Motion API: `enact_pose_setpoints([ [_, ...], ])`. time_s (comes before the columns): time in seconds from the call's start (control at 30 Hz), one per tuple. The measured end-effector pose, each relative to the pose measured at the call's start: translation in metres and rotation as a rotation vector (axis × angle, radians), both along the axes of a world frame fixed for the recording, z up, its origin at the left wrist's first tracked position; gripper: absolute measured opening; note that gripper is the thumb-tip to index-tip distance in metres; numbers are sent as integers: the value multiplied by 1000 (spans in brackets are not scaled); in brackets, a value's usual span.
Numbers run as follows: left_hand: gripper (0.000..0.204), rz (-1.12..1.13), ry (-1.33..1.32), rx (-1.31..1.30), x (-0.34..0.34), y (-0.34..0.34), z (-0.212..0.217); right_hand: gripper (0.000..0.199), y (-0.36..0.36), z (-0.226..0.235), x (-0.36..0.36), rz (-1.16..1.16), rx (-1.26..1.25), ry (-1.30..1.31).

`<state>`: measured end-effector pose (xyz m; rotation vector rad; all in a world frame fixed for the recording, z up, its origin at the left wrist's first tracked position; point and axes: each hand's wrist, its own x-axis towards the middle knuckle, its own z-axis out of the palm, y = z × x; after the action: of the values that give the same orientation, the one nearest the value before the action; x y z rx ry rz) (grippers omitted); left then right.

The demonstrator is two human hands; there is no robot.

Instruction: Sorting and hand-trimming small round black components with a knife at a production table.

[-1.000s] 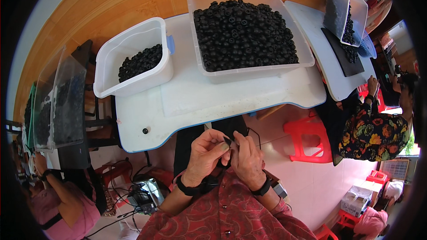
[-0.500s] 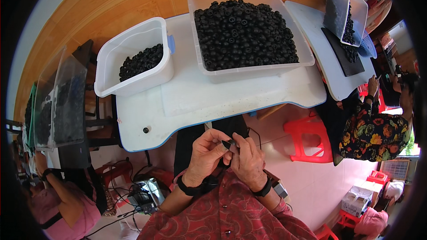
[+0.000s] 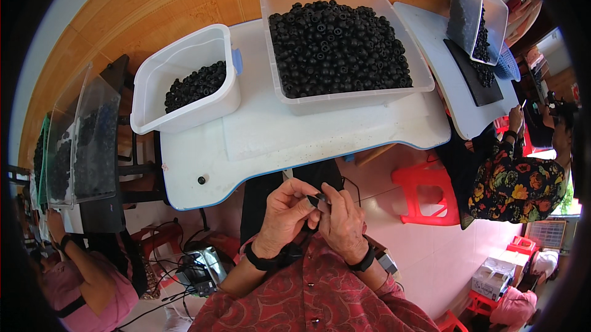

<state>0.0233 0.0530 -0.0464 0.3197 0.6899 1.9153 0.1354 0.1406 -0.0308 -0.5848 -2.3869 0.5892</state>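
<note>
My left hand [image 3: 284,215] is closed in a pinch on a small black part [image 3: 315,198], between thumb and fingertips. Against it, my right hand [image 3: 343,221] is closed round a thin, flat, silvery piece [image 3: 324,207] that looks like a small blade; its grip is partly hidden. Both hands meet in front of my chest, just off the table's near edge. A single black part [image 3: 201,180] lies by itself on the white table [image 3: 271,147]. Beyond, a large clear bin [image 3: 357,99] is heaped with black ring-like parts, and a smaller white tub [image 3: 184,124] holds fewer.
A red stool [image 3: 428,193] stands right of my lap. A side table [image 3: 425,24] carries a tilted clear bin [image 3: 492,24]. Co-workers [image 3: 517,178] sit at right and at left [image 3: 92,283]. Cables and a metal device [image 3: 209,264] lie low on the left.
Around the black part my fingers have shifted very slightly, and the silvery piece sits at a slightly different angle. Both hands keep their place; the bins and the loose part have not moved.
</note>
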Motion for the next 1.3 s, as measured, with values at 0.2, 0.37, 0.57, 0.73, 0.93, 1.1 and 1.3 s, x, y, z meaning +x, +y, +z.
enact_pose_setpoints([
  [0.2, 18, 15, 20, 0, 0, 0, 1, 39, 0, 3, -1, -4, 20, -4],
  [0.37, 17, 14, 32, -6, -1, 1, -2, 37, 0, 2, -3, -13, 26, -31],
  [0.57, 9, -36, 94, 130, -3, -4, 19, 33, 16, -34, 3, -133, -45, -161],
  [0.73, 8, -3, 60, 48, -8, -3, 2, 15, 3, 5, -2, -135, -510, 112],
  [0.93, 8, 32, 61, -9, -5, -4, 0, 16, 2, 25, 1, 57, -1132, 216],
  [1.1, 7, 0, 34, 47, -3, -5, -4, 10, 0, 19, 4, 123, -1393, 365],
  [1.3, 9, -64, -91, 110, -5, -5, -1, 7, 2, 27, 6, 109, -1402, 263],
])
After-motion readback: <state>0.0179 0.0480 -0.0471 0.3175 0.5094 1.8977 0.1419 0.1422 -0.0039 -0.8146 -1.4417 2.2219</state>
